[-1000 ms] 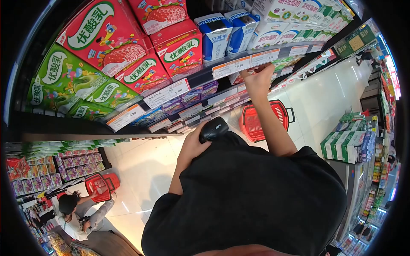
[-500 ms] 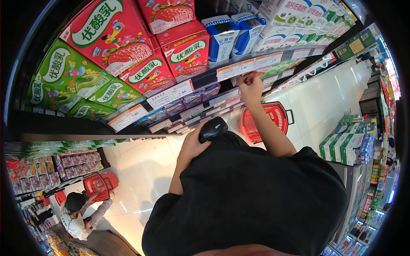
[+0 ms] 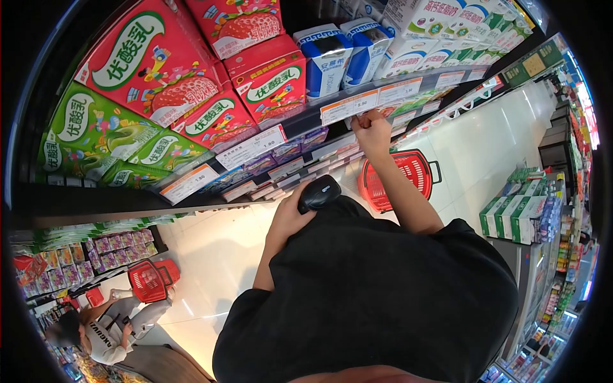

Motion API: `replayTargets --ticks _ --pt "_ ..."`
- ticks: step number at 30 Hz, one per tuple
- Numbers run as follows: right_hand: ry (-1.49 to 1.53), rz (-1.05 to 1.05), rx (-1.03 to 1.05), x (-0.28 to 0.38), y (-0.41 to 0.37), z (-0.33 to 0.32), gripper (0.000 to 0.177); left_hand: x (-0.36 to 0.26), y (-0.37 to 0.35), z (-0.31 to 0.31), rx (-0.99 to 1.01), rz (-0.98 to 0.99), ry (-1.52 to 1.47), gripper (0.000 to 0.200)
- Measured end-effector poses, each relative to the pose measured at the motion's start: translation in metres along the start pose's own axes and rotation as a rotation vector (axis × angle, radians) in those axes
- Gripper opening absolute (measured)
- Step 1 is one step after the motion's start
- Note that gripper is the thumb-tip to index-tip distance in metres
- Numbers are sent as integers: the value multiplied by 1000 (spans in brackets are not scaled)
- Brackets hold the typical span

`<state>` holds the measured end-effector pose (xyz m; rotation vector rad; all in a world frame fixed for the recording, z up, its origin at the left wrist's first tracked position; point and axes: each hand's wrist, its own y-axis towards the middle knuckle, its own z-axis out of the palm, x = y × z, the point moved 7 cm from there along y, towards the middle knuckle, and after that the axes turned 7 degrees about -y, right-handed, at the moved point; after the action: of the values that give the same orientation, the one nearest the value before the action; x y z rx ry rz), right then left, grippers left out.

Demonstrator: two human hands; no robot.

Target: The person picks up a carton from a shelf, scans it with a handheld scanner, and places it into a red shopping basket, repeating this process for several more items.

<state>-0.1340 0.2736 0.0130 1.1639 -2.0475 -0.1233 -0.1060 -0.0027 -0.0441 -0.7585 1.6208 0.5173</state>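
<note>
My left hand (image 3: 290, 212) is wrapped round a black handheld barcode scanner (image 3: 320, 193), held low in front of my black shirt. Up at the shelf front, my right hand (image 3: 372, 133) has its fingers curled together just under a price tag (image 3: 351, 107) with an orange stripe. What the fingertips pinch, if anything, is hidden. Above the tag strip stand blue-and-white milk cartons (image 3: 324, 67) and a red drink carton (image 3: 267, 80). Purple packs (image 3: 287, 152) sit on a lower shelf behind the strip.
A red shopping basket (image 3: 396, 182) rests on the floor beyond my right forearm. Green-and-white boxes (image 3: 514, 210) are stacked at the right. At lower left, another person (image 3: 105, 335) in a white top is beside a second red basket (image 3: 150, 282).
My right hand has shifted slightly down along the tag strip. The other person has changed posture beside the basket. My left hand still holds the scanner in the same place.
</note>
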Motion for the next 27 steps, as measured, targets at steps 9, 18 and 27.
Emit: replayTargets --ticks 9,18,27 --pt "-57 -6 22 -1 -1 3 24 7 3 0 -26 61 33 76" --pt "-138 -146 -66 4 -2 4 29 10 2 0 -17 -11 -6 76" --pt "-179 -122 -15 0 -4 6 28 13 1 1 -17 -6 1 76"
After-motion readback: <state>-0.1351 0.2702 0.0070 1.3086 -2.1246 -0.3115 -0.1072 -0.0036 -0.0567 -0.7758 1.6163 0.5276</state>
